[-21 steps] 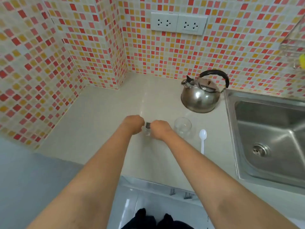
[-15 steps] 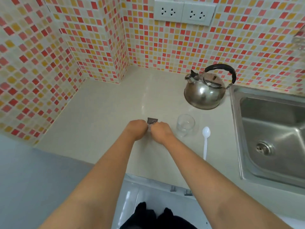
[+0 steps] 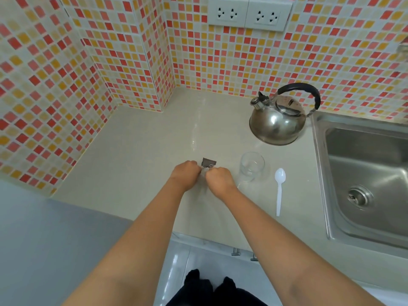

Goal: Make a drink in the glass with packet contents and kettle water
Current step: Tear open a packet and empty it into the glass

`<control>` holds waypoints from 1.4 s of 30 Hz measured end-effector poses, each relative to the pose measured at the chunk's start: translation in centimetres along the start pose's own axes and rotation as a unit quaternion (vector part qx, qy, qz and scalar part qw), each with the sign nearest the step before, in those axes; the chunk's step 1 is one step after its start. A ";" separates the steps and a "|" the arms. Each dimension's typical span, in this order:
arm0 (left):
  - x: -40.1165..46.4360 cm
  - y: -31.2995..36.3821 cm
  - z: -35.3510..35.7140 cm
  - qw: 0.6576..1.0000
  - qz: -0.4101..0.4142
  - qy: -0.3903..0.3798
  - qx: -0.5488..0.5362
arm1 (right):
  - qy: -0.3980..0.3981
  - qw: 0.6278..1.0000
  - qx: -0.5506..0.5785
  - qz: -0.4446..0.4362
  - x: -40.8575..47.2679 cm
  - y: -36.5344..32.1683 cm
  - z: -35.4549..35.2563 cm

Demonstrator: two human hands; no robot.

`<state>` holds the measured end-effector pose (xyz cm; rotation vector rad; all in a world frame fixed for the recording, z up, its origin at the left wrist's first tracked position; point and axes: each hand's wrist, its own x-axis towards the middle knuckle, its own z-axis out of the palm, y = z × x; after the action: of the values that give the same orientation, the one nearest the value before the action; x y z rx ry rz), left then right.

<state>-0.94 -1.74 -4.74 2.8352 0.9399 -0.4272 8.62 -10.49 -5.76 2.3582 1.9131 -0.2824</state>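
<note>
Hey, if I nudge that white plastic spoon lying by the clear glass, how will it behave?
The white plastic spoon looks thin, so probably very light and quick to skid on the glossy beige counter. Lying flat, it should slide or spin, not roll. Its slim handle may flex slightly.

1 head-worn view, steeply down onto the counter (image 3: pixel 136 151) and forearms.

You get bright, even light with soft shadows; glare streaks the table (image 3: pixel 194 138) beyond your hands (image 3: pixel 204 176) and spots the kettle (image 3: pixel 277 124) to their right, wide-angle bending curves the tiled wall (image 3: pixel 66 85) at left, fine detail slightly soft
</note>
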 end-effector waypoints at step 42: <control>1.2 6.6 -14.1 0.756 -0.149 -0.009 -0.637 | 0.159 0.853 0.432 0.246 -2.8 6.0 -13.1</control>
<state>7.16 -3.47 8.54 1.4263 1.0645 0.1699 15.08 -12.03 7.40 3.5624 1.3113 -0.9080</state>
